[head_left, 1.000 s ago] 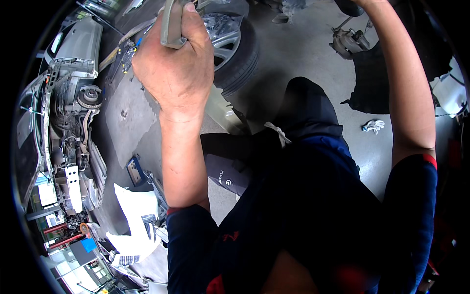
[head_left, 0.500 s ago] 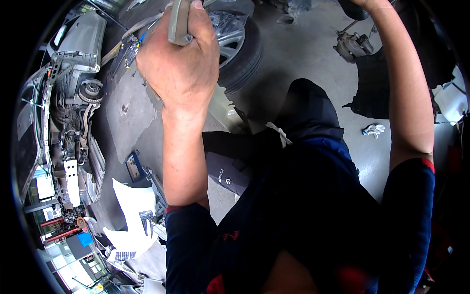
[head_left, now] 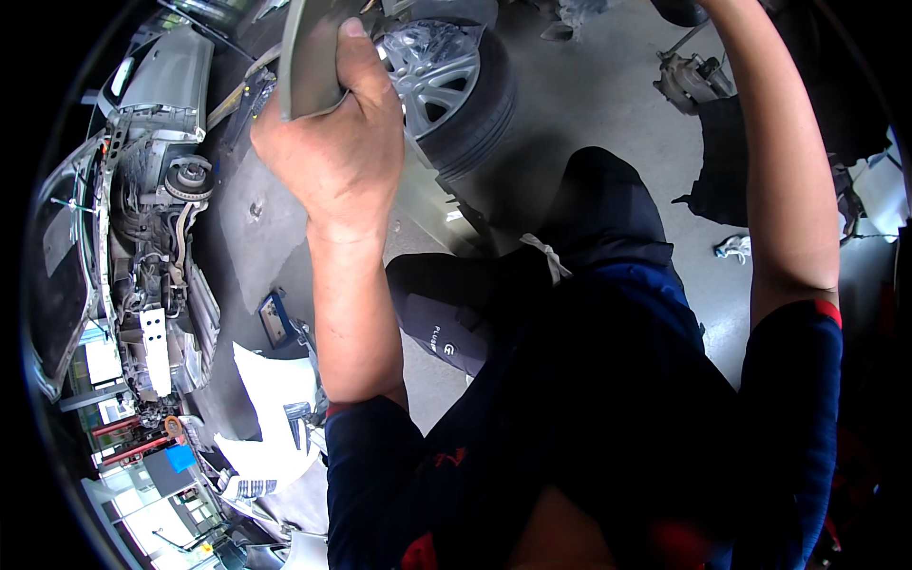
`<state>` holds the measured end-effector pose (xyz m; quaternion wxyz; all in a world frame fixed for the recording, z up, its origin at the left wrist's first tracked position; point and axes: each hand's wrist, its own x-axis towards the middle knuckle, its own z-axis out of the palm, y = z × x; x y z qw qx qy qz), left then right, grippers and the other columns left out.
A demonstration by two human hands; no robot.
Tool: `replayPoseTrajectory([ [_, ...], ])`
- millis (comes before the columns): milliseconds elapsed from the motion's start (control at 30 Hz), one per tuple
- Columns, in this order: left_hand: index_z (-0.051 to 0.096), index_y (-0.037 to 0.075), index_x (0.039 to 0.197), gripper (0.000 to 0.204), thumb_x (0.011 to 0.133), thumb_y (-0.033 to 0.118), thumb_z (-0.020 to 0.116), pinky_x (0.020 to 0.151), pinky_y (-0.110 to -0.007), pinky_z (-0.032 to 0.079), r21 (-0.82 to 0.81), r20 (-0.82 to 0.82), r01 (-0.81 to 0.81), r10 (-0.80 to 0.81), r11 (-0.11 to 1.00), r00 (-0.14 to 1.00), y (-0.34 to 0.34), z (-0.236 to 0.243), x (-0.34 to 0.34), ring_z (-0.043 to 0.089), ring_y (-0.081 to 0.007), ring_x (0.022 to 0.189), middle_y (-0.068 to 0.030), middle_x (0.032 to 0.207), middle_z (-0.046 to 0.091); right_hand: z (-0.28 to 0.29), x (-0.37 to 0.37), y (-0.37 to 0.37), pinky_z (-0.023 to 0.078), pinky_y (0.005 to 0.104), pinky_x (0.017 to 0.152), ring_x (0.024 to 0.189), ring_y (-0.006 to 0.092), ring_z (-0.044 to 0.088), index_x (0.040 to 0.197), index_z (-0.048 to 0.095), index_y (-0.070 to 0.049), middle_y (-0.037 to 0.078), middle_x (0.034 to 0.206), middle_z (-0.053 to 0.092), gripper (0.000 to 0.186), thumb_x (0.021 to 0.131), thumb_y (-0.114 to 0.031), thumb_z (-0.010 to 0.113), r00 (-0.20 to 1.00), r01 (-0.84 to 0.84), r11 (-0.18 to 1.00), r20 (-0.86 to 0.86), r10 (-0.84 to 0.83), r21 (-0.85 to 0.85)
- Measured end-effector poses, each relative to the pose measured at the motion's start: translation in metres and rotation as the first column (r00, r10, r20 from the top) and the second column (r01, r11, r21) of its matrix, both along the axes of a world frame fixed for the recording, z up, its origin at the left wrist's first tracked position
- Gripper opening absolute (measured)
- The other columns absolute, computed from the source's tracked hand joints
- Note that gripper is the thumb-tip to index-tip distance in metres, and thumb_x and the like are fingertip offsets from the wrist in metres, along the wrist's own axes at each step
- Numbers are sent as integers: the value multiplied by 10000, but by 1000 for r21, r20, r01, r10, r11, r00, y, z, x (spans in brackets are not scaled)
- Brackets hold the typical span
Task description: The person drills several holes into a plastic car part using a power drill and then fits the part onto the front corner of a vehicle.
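My left hand [head_left: 332,157] is raised at the top left, closed round the lower end of a flat, grey-green curved strip of panel [head_left: 312,62]. Its thumb lies along the strip's right edge, and the strip's upper end runs out of the picture. At the top right, my right forearm [head_left: 784,142] reaches up to the picture's edge. Only the wrist end of my right hand [head_left: 714,5] shows there, with the fingers cut off. Close beside it is a dark rounded thing [head_left: 678,11]; I cannot tell whether the hand touches it.
A wheel with a tyre [head_left: 475,114] lies on the floor beyond my left hand. Left stands a stripped car body [head_left: 152,237] with a bare brake disc [head_left: 190,179]. White bumper parts [head_left: 271,389] lie lower left. A glove [head_left: 733,248] lies on the right, near dark sheeting [head_left: 727,161].
My left hand has shifted slightly left and down. The strip has turned, so more of its broad face shows. My right hand has slid further out past the top edge.
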<state>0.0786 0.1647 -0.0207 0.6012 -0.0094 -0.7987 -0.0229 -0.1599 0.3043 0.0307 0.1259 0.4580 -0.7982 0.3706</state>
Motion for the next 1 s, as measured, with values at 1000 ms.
replayPoseTrajectory([
  [1000,655,-40,1170,302,1023,224,643,971,-336,479,612,153,-513,546,602,824,-20,1,96,634,-209,1058,-118,1139,698,-176,31,27,562,402,908,998,237,668,1251,587,41,127,1097,650,502,889,-257,768,-215,-170,685,705,676,-708],
])
